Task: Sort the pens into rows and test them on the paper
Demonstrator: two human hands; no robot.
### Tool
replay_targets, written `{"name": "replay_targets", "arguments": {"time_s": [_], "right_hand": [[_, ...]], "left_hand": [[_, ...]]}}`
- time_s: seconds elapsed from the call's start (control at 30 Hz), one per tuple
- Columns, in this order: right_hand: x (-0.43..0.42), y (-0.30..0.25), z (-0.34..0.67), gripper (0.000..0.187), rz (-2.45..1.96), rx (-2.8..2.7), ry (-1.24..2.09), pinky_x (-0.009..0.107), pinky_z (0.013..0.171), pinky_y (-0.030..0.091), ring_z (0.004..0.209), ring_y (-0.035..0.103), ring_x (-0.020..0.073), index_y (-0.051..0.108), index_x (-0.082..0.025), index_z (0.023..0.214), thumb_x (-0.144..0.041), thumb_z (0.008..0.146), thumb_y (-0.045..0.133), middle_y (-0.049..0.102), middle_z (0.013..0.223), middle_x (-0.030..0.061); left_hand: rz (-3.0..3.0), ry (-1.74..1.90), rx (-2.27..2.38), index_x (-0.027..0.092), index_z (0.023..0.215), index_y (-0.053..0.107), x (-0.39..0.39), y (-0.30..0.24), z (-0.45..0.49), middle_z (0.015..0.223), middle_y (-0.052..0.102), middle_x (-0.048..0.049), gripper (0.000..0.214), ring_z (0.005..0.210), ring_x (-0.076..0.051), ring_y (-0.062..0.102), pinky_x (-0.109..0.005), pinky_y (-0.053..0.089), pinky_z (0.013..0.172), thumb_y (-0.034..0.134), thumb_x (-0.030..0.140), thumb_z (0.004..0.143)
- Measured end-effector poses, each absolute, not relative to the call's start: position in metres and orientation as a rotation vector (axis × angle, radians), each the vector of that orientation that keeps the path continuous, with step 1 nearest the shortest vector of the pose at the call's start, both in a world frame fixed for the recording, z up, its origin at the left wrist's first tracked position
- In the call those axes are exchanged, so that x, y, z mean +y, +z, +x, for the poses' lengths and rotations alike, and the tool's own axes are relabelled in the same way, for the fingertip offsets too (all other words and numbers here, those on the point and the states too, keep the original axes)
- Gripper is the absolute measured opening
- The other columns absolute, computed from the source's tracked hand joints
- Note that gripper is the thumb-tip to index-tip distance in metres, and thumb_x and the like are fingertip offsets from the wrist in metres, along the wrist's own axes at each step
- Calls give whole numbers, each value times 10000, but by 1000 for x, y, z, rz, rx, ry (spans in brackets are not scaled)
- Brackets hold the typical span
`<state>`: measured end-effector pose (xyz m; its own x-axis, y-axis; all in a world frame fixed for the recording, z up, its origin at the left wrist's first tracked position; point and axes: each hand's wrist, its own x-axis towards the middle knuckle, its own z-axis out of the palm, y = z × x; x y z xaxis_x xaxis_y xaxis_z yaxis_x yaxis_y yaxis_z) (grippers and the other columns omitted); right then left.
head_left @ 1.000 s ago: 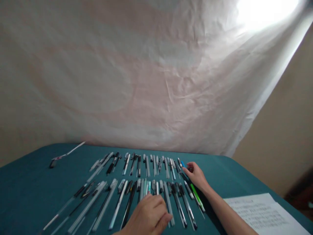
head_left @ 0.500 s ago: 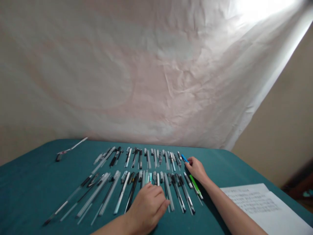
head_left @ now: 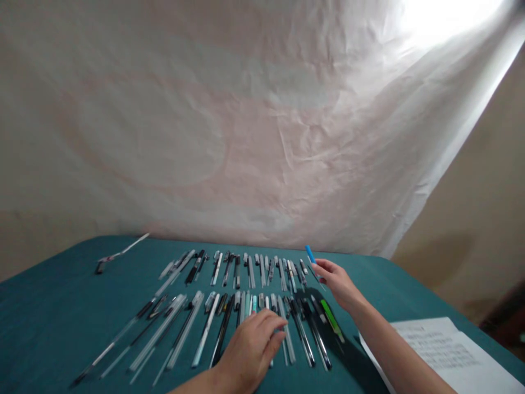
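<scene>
Two rows of several pens [head_left: 229,295] lie on a teal tablecloth [head_left: 53,317]. My right hand [head_left: 338,282] is raised just above the right end of the far row, pinched on a pen with a blue cap [head_left: 310,255] that points up and away. My left hand [head_left: 252,350] rests palm down on the near row, fingers slightly curled and touching the middle pens. A green pen [head_left: 331,320] lies at the right end of the near row, under my right wrist.
A printed paper sheet [head_left: 438,355] lies at the table's near right corner. One pen [head_left: 118,254] lies apart at the far left. A creased white cloth backdrop [head_left: 246,126] hangs behind the table, with a beige wall [head_left: 484,219] to the right.
My right hand has lifted the blue-capped pen off the right end of the far row. My left hand has stayed on the near row, its fingers shifting slightly.
</scene>
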<state>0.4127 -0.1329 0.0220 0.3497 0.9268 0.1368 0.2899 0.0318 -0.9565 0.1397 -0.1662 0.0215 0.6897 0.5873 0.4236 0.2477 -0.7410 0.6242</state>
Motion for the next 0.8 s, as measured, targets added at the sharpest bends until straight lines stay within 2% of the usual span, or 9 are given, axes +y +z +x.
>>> {"name": "replay_targets", "arguments": {"time_s": [0.13, 0.23, 0.43, 0.57, 0.67, 0.8], "right_hand": [[-151, 41, 359, 334, -1247, -1407, 1077, 232, 621, 389, 657, 524, 125, 646, -149, 917, -386, 682, 647, 630, 757, 16], [-164, 44, 326, 301, -1137, -1539, 1205, 251, 675, 408, 717, 537, 140, 649, -164, 916, -357, 686, 651, 629, 796, 19], [-180, 49, 305, 204, -1290, -1836, 849, 211, 583, 382, 629, 480, 110, 666, -167, 832, -325, 709, 631, 566, 716, 1], [-164, 43, 331, 248, -1357, -1873, 729, 212, 584, 396, 637, 521, 125, 651, -157, 832, -362, 791, 517, 599, 709, 16], [-144, 27, 373, 258, -1618, -1795, 356, 231, 591, 393, 620, 528, 145, 639, -149, 770, -347, 803, 477, 599, 671, 32], [-131, 2, 424, 165, -2130, -1694, -14, 231, 661, 383, 728, 569, 164, 629, -181, 805, -285, 772, 506, 622, 808, 50]], "left_hand": [[2096, 965, 758, 223, 1175, 467, -164, 18, 141, 1093, 536, -69, 339, 899, -159, 532, -275, 419, 816, 408, 329, 859], [1868, 1021, 832, 207, 1157, 453, -162, 19, 142, 1055, 545, -61, 335, 905, -161, 527, -273, 417, 810, 415, 347, 855], [1640, 1075, 835, 174, 913, 490, -155, 20, 145, 851, 571, -31, 236, 797, -153, 535, -262, 416, 744, 385, 379, 861], [1633, 1078, 873, 177, 930, 488, -157, 19, 143, 862, 574, -33, 248, 827, -159, 538, -266, 405, 772, 387, 391, 858], [1687, 1030, 883, 171, 976, 497, -161, 20, 140, 901, 586, -55, 288, 868, -174, 540, -279, 399, 805, 387, 408, 854], [1812, 951, 862, 177, 1018, 517, -167, 20, 137, 940, 605, -73, 321, 861, -184, 552, -282, 408, 798, 371, 412, 856]]}}
